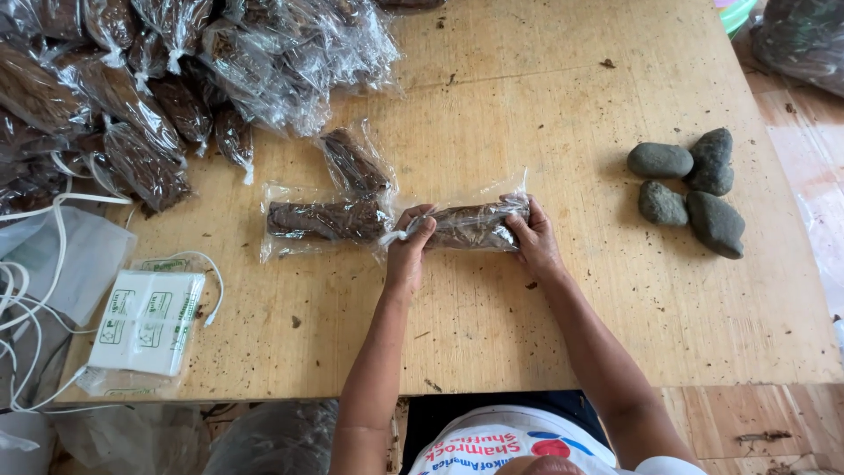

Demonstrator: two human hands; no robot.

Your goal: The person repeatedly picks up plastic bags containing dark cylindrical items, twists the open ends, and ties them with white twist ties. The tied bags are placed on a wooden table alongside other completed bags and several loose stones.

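A wide wooden table (527,334) fills the view, its pale top scattered with small dark crumbs. A large heap of clear plastic bags (176,62) stuffed with brown leafy material covers the far left corner. Near the left edge lies a stack of white paper packets (145,321) with green print, and white cords (35,264) loop around and beside it. Four smooth grey stones (690,189) sit together in a cluster toward the right side, well apart from the hands.

In the middle of the table lie two filled bags: one flat bag (321,220) lying lengthwise, and a smaller bag (352,163) tilted just behind it.

Just to the right of these, a person seated at the near edge holds a filled bag (470,226) down on the tabletop. The left hand (409,251) is closed around the bag's twisted left end, thumb on top. The right hand (532,237) grips the bag's right end, fingers curled over the plastic. The bag stretches straight between both hands.
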